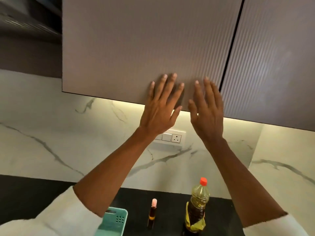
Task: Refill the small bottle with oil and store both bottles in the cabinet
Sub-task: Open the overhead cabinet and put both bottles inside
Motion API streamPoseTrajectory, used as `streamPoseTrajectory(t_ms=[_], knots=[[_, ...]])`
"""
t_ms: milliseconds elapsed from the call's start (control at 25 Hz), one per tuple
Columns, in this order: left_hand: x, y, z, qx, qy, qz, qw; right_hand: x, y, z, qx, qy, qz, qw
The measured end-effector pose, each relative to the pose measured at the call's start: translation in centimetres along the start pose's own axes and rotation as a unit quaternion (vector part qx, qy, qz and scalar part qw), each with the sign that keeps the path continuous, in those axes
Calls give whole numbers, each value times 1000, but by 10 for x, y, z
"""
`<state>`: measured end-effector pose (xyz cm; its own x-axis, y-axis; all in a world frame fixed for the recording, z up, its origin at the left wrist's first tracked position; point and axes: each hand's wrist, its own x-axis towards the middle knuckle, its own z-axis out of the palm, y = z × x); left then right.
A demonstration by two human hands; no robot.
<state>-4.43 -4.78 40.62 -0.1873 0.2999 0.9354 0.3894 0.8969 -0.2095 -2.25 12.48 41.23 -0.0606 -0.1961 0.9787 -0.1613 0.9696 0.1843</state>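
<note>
Hands both reach the lower edge of the ribbed grey-brown cabinet door (136, 48), which is closed: left hand (162, 106) and right hand (208, 109) are flat, fingers straight, holding nothing. Well below that door, on the black counter (42, 193), stand the slim amber small bottle (152, 213) with its pink cap and the large plastic oil bottle (197, 206) with its red cap. Storing both is not yet done; whether the refill is finished I cannot tell.

The cabinet door (136, 48) is showing a finely ribbed, matt face. The far wall (51, 133) is gleaming like polished veined marble, and the large bottle (199, 196) and basket (117, 217) are looking like smooth plastic.
</note>
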Motion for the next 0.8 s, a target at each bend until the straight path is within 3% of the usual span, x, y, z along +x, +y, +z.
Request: streamPoseTrajectory(t_ms=[120,240,440,560,640,720,800], knots=[[1,-8,17,79,-6,51,996,-8,15,19,-53,-67,-27,996],[11,-12,18,159,29,88,983,-9,19,27,-44,-74,-20,996],[21,-9,4,187,38,125,974,-8,7,19,-14,-80,16,997],[15,0,-9,182,28,121,976,-4,-2,-4,22,-58,50,997],[9,6,-20,171,49,107,978,-2,-8,-25,107,-4,117,987],[4,11,-34,148,69,95,982,1,-13,-50,259,72,253,929],[-3,15,-51,109,93,74,987,7,-19,-78,409,115,363,829]])
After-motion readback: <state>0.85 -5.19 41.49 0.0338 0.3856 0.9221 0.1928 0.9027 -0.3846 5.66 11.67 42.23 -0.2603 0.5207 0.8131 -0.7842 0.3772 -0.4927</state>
